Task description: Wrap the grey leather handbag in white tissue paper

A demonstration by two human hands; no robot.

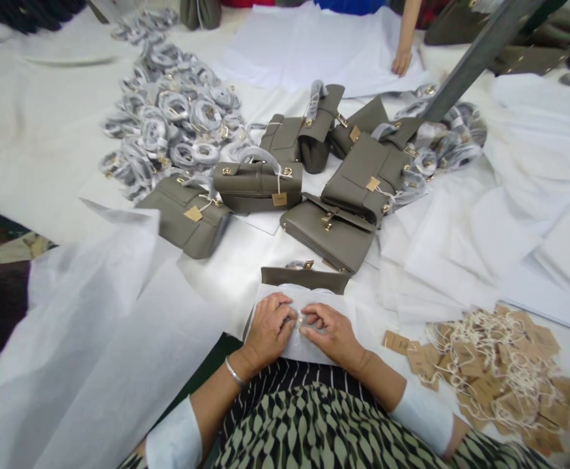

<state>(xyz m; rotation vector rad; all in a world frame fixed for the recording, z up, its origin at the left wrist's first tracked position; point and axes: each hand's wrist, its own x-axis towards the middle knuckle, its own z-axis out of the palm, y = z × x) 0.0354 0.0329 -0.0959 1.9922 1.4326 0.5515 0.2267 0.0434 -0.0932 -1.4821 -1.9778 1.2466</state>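
Resting side by side at the near edge of the bench (45,137), both hands lie palm down on a white tissue-paper wrap (285,301) that covers the front of a flat grey-olive leather handbag (304,279). The left hand (269,329), with a thin silver bangle (234,374) at its wrist, curls its fingers (285,311) inward, and the right hand (331,333) mirrors it, so that the fingertips of both meet and pinch a small fold of the paper between them. Both forearms come up from a black-and-cream patterned garment (314,423), white sleeve cuffs pushed back. To the right, just beside the right forearm, lies a heap of brown card tags on pale string (499,365). To the left a large sheet of translucent white wrap (94,339) billows. Farther out, several more grey-olive handbags with gold clasps (260,185) sit clustered mid-bench, and behind them on the left a pile of coiled straps in clear wrap (177,111). At the far edge another person's hand (402,62) presses flat on white paper sheets (314,45).
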